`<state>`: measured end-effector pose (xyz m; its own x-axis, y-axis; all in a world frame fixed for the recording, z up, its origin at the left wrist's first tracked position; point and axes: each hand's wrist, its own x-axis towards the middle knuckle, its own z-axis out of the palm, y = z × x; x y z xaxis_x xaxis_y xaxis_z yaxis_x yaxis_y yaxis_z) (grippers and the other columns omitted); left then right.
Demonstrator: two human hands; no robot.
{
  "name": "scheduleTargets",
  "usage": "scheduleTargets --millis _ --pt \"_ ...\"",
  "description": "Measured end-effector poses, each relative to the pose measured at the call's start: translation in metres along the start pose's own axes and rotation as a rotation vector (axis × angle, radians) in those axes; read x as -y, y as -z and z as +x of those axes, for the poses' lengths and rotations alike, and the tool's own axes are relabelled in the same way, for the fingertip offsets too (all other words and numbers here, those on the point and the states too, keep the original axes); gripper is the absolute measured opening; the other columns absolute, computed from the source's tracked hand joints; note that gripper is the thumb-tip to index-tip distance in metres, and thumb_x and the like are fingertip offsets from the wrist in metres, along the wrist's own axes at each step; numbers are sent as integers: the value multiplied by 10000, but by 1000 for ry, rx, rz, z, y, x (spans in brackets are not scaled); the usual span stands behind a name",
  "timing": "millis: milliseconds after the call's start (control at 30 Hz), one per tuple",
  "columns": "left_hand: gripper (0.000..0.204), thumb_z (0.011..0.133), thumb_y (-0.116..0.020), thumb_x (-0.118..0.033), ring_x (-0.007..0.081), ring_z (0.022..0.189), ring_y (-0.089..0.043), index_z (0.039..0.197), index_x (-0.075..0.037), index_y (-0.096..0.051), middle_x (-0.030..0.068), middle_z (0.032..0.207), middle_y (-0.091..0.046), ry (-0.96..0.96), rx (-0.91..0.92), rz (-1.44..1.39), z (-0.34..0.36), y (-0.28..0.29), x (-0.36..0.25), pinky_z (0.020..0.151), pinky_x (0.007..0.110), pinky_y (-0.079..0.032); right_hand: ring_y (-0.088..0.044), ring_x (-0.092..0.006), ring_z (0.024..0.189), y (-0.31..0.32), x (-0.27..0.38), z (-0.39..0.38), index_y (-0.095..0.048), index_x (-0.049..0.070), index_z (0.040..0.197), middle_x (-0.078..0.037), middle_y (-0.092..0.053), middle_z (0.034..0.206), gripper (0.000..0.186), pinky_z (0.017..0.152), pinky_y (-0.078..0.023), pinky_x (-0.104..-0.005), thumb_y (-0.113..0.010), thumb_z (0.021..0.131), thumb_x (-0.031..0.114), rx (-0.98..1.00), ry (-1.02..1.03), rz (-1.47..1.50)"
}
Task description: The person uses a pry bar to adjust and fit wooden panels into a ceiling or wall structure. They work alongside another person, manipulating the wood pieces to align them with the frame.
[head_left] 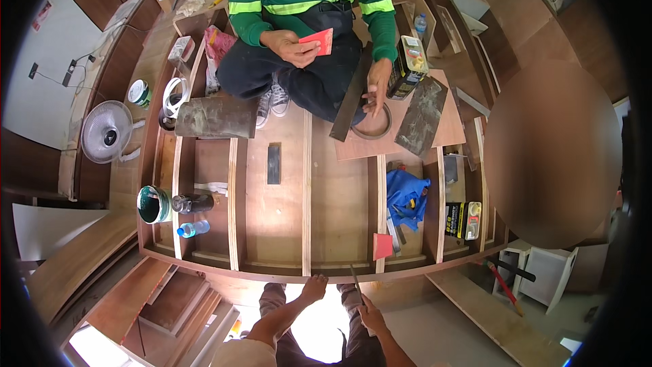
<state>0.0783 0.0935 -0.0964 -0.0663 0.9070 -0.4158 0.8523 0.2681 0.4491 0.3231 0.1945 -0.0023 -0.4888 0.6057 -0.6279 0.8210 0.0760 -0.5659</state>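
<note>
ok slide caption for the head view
Left hand at the wooden frame's near edge, right hand gripping a thin tool, opposite a seated co-worker in green.

Over on the left there's a round fan [106,132] near a white-and-green tub [139,93] — then a blue-capped bottle [195,229] lying beside a black canister [193,204]. Off right, a red-handled tool [503,287] sits near white boxy cabinets [549,273].

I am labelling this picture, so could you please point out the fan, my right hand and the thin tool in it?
Fan [109,137]: head view, dark hub at its centre.
Right hand [371,317]: head view, middle of the hand.
Thin tool [356,284]: head view, length beyond the hand.
</note>
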Motion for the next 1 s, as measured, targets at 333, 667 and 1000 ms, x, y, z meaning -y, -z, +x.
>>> scheduleTargets --millis 333,667,1000 --pt "393 835 -483 -115 357 1112 -543 1210 -11 -537 194 1200 -567 35 280 -175 18 -6 -8 889 478 -465 -491 -255 757 -11 -18 -12 -380 80 1408 -151 -544 909 523 709 -415 -375 -508 913 190 -107 262 24" --pt "280 882 -480 -158 371 980 -592 1114 -62 -603 183 1052 -612 354 -223 -560 1 19 14 819 437 -502 -610 -449 749 10 70 0 -424 201 1382 -259 -636 856 465 691 -488 -522 -477 931 302 218 -164 -273" --pt "316 853 -518 -127 332 960 -595 1159 -75 -574 160 1095 -569 383 -177 -589 -82 -3 31 810 430 -506 -640 -351 653 -12 66 52 -448 204 1357 -157 -662 831 439 590 -521 -462 -491 928 283 371 107 -638"
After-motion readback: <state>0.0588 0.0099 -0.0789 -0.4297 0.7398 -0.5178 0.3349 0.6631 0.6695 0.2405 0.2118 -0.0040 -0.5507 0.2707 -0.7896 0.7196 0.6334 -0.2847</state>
